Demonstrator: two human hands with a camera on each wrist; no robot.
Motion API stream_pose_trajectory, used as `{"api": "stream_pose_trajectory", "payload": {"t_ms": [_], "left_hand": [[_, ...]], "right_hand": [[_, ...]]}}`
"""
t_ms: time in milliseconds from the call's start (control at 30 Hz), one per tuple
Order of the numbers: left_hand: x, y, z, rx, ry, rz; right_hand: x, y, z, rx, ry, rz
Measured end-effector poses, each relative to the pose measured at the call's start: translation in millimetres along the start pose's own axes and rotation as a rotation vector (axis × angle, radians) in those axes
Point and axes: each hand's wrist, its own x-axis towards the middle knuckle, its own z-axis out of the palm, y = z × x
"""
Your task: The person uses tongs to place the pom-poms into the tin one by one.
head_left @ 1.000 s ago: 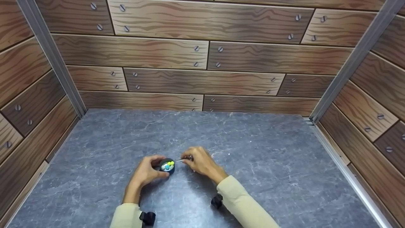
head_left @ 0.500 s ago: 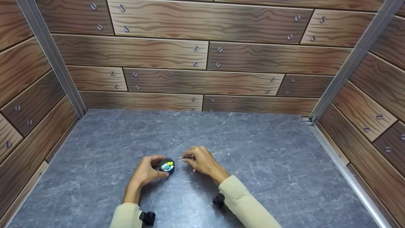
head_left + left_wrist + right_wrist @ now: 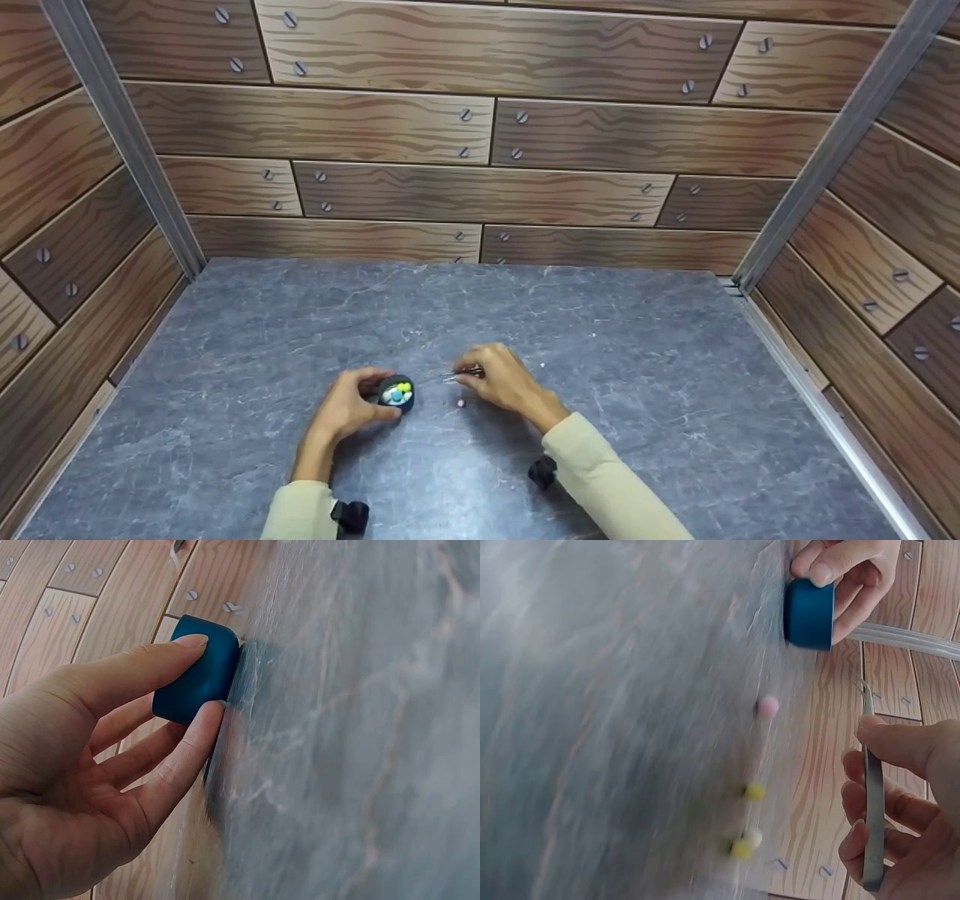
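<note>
A small round blue cup (image 3: pixel 406 409) stands on the table, with several yellow, blue and white beads (image 3: pixel 396 393) inside. My left hand (image 3: pixel 346 407) grips its side between thumb and fingers; the left wrist view shows the blue wall of the cup (image 3: pixel 202 679). To the right, my right hand (image 3: pixel 501 377) pinches metal tweezers (image 3: pixel 874 802), their tips pointing toward the cup and apart from it. I see no bead between the tips. A pink bead (image 3: pixel 461 403) lies on the table between the hands. Near it in the right wrist view are two yellow beads (image 3: pixel 754 791) and a white bead (image 3: pixel 752 838).
The grey marbled table (image 3: pixel 300 315) is enclosed by wood-patterned walls (image 3: pixel 390 127) at the back and sides. Metal posts (image 3: pixel 825 157) mark the corners. Tiny white specks (image 3: pixel 542 365) lie right of the right hand.
My right hand has drawn back to the right, away from the cup, with the tweezers. The pink bead now shows in full. My left hand and the cup have stayed put.
</note>
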Motion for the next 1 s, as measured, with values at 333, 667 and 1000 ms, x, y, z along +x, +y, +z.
{"api": "stream_pose_trajectory", "payload": {"t_ms": [333, 667, 1000], "left_hand": [[0.4, 0.2, 1.8, 0.002, 0.000, -0.003], [1.1, -0.7, 1.1, -0.002, -0.002, -0.009], [1.4, 0.0, 1.0, -0.012, -0.010, -0.005]], "right_hand": [[-20, 27, -16, -0.003, 0.009, -0.015], [-39, 51, -26, -0.048, 0.012, 0.021], [-56, 64, -32, -0.085, 0.025, 0.066]]}}
